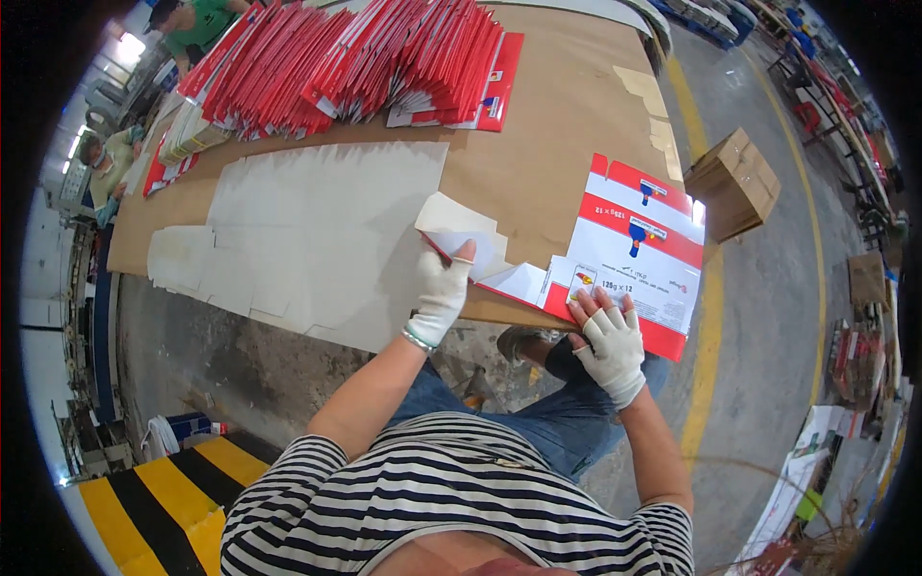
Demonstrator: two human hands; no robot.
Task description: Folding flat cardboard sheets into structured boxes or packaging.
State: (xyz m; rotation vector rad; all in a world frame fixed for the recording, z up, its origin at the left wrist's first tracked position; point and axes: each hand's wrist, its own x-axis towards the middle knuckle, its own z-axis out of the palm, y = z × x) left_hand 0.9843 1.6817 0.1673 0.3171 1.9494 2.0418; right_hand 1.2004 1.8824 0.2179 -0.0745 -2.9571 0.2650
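A flat red-and-white printed carton blank (663, 271) lies at the near right edge of the table, its left part folded up so that the pale inner side shows. My left hand (442, 296), in a white fingerless glove, grips the lifted left end of this blank between thumb and fingers. Some of those fingers are hidden under the cardboard. My right hand (613, 348), gloved the same way, rests with fingers spread on the blank's printed lower edge. Left of my left hand, plain pale cardboard sheets (317, 235) are spread over the table.
A fanned row of red folded cartons (355, 72) stands along the table's far side. Brown paper covers the table (547, 106). A brown cardboard box (735, 187) stands on the floor to the right. Two other people (197, 24) are at the far left. Yellow lines mark the floor.
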